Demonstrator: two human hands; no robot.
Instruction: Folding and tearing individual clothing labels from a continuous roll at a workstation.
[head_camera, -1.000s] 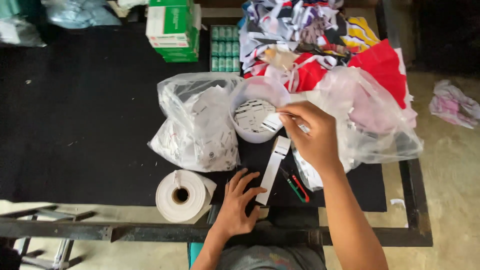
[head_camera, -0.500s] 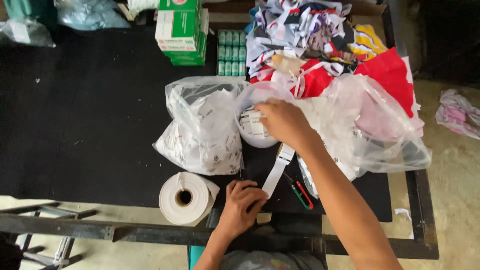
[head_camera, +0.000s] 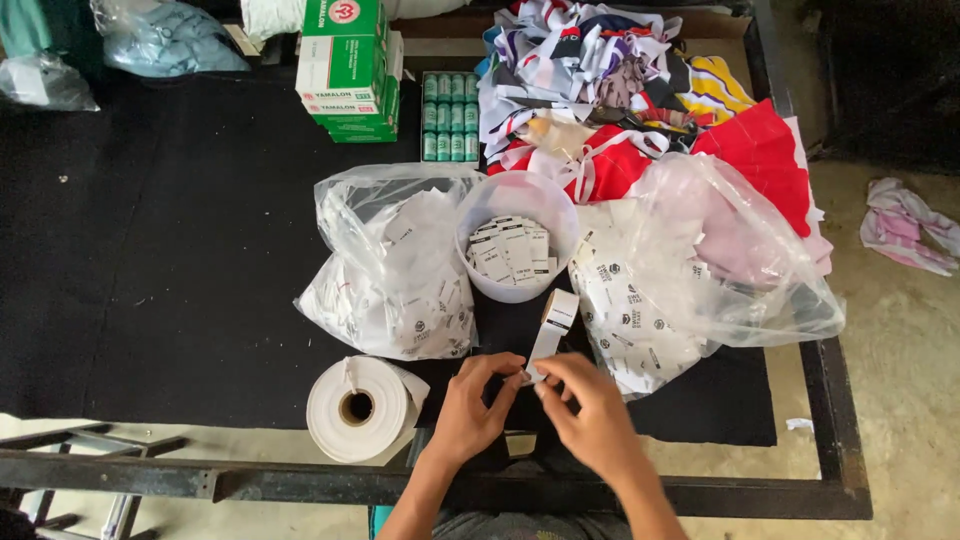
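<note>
Both the left hand (head_camera: 472, 405) and right hand (head_camera: 590, 415) pinch the end of a white label strip (head_camera: 548, 335) by the table's near edge, while the tub (head_camera: 517, 240) beyond already holds many cut labels.

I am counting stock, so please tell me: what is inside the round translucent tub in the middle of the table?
The tub holds a loose heap of small white printed labels. Only the top layer shows; anything beneath it is covered.

black-topped table (head_camera: 150, 250) carries label bags (head_camera: 395, 270), tub (head_camera: 517, 235), tape roll (head_camera: 358, 407), boxes (head_camera: 348, 65), fabric pile (head_camera: 620, 90).
</note>
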